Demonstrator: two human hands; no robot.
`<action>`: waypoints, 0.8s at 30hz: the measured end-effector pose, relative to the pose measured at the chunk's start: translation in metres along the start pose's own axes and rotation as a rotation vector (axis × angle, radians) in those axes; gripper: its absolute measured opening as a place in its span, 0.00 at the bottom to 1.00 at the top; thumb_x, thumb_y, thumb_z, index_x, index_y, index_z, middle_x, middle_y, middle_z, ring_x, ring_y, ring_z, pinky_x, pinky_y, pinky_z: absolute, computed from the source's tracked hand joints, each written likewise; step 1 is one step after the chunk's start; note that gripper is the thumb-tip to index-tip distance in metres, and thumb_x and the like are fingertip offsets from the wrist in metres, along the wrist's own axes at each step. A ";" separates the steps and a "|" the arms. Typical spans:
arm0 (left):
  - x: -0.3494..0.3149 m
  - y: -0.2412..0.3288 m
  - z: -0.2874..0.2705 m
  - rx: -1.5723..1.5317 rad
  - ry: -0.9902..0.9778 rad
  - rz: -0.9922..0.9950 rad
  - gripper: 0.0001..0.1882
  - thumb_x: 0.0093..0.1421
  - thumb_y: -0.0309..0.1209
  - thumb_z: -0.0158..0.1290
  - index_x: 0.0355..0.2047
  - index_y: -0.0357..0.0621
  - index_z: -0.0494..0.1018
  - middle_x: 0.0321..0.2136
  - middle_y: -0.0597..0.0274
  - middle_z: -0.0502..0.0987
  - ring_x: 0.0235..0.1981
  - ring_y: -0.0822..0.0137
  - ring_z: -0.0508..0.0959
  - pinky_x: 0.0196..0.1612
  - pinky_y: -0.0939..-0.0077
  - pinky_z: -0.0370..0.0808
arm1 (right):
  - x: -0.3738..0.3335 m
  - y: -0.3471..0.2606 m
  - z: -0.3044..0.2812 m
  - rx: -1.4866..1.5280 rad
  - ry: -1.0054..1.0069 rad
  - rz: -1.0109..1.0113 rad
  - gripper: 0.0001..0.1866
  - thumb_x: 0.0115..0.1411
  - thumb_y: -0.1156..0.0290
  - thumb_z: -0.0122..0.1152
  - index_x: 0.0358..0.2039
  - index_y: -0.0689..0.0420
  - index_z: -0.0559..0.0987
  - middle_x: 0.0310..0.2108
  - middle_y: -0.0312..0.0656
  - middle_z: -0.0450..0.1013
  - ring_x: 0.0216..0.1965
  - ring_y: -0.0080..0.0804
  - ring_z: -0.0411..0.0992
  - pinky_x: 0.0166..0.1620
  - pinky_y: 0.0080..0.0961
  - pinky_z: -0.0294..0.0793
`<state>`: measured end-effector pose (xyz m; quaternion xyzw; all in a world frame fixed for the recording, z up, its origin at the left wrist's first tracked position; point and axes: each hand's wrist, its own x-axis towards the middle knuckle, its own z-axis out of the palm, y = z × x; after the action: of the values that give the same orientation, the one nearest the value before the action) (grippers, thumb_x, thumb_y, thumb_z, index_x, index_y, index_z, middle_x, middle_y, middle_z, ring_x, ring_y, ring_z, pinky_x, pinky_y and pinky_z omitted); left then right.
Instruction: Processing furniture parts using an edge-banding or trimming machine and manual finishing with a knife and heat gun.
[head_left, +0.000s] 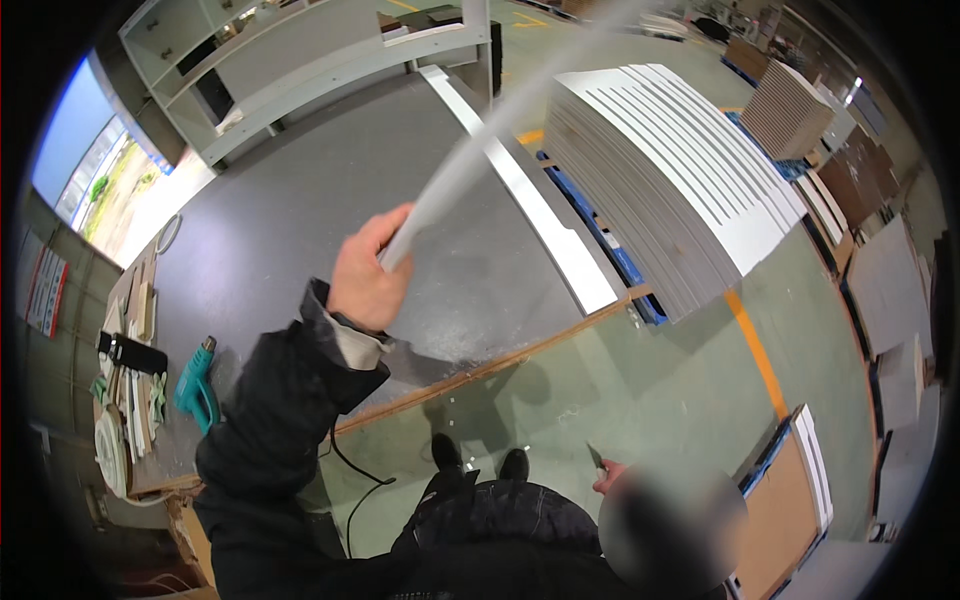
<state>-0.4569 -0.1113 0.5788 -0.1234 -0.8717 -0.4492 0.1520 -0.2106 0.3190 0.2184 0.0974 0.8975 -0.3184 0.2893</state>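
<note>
My left hand (368,275) is closed around the near end of a long, thin white strip (455,175). The strip slants up and away to the right over the grey tabletop (300,200), blurred toward its far end. Low on the right, over the floor, my right hand (608,478) is closed on a small pointed, dark, flat blade (595,457); its handle is hidden in the fingers. A round blur covers the area beside that hand. Flat on the table lies a white notched board (530,200), beneath and beyond the strip.
On the table's left side are a teal heat gun (196,385), a black bottle (133,353) and scrap strips (128,410). A white cabinet frame (340,65) stands at the far edge. To the right, a stack of white slotted panels (680,150) rests on a blue pallet (610,245).
</note>
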 end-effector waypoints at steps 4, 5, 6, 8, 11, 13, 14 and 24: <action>-0.024 -0.085 0.030 0.208 0.065 0.327 0.20 0.49 0.18 0.50 0.45 0.38 0.72 0.40 0.45 0.76 0.44 0.44 0.74 0.49 0.58 0.71 | 0.003 -0.035 0.023 -0.473 -0.223 -0.107 0.25 0.51 0.73 0.59 0.52 0.53 0.70 0.40 0.55 0.74 0.43 0.57 0.73 0.45 0.47 0.74; -0.036 -0.110 0.023 0.307 -0.021 0.317 0.21 0.47 0.17 0.50 0.45 0.37 0.72 0.40 0.46 0.76 0.44 0.43 0.74 0.48 0.56 0.70 | 0.003 -0.076 0.014 -0.501 -0.232 -0.125 0.25 0.51 0.74 0.59 0.53 0.53 0.70 0.41 0.55 0.73 0.44 0.56 0.73 0.46 0.47 0.74; -0.046 -0.135 0.020 0.378 -0.070 0.319 0.23 0.45 0.17 0.50 0.45 0.37 0.72 0.41 0.46 0.76 0.44 0.44 0.73 0.49 0.56 0.69 | 0.006 -0.122 -0.001 -0.529 -0.234 -0.137 0.26 0.51 0.75 0.59 0.53 0.52 0.70 0.42 0.54 0.72 0.45 0.55 0.73 0.46 0.46 0.74; -0.055 -0.164 0.007 0.429 -0.220 0.305 0.28 0.39 0.17 0.50 0.46 0.36 0.71 0.42 0.47 0.74 0.46 0.45 0.71 0.52 0.57 0.67 | 0.024 -0.165 0.001 -0.516 -0.143 -0.163 0.27 0.50 0.77 0.60 0.53 0.51 0.70 0.44 0.53 0.72 0.45 0.54 0.73 0.47 0.44 0.74; -0.072 -0.214 -0.012 0.444 -0.343 0.306 0.30 0.36 0.18 0.50 0.46 0.36 0.71 0.42 0.46 0.73 0.46 0.44 0.70 0.52 0.54 0.66 | 0.045 -0.222 -0.002 -0.578 -0.049 -0.238 0.30 0.49 0.79 0.59 0.55 0.50 0.69 0.45 0.48 0.73 0.44 0.51 0.74 0.47 0.43 0.74; -0.077 -0.254 -0.031 0.469 -0.363 0.292 0.30 0.36 0.18 0.50 0.46 0.36 0.71 0.42 0.45 0.73 0.46 0.43 0.70 0.51 0.54 0.67 | 0.051 -0.245 0.006 -0.549 0.009 -0.301 0.29 0.51 0.78 0.57 0.56 0.49 0.69 0.45 0.46 0.73 0.44 0.49 0.74 0.46 0.42 0.74; -0.076 -0.277 -0.048 0.475 -0.364 0.293 0.29 0.36 0.18 0.50 0.45 0.37 0.71 0.41 0.46 0.73 0.45 0.43 0.71 0.50 0.56 0.68 | 0.048 -0.254 0.010 -0.523 0.071 -0.387 0.29 0.53 0.78 0.56 0.56 0.48 0.69 0.46 0.43 0.73 0.44 0.47 0.74 0.46 0.41 0.73; -0.101 -0.507 -0.176 1.048 0.067 -0.040 0.34 0.54 0.29 0.57 0.62 0.47 0.61 0.58 0.45 0.66 0.58 0.40 0.67 0.59 0.46 0.64 | -0.042 -0.214 0.018 -0.270 -0.292 -0.188 0.33 0.51 0.75 0.58 0.60 0.46 0.67 0.53 0.46 0.70 0.47 0.52 0.73 0.50 0.40 0.74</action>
<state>-0.5150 -0.5505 0.2601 0.0005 -0.9763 0.0407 0.2124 -0.2457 0.1415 0.3420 -0.0732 0.8857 -0.2318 0.3956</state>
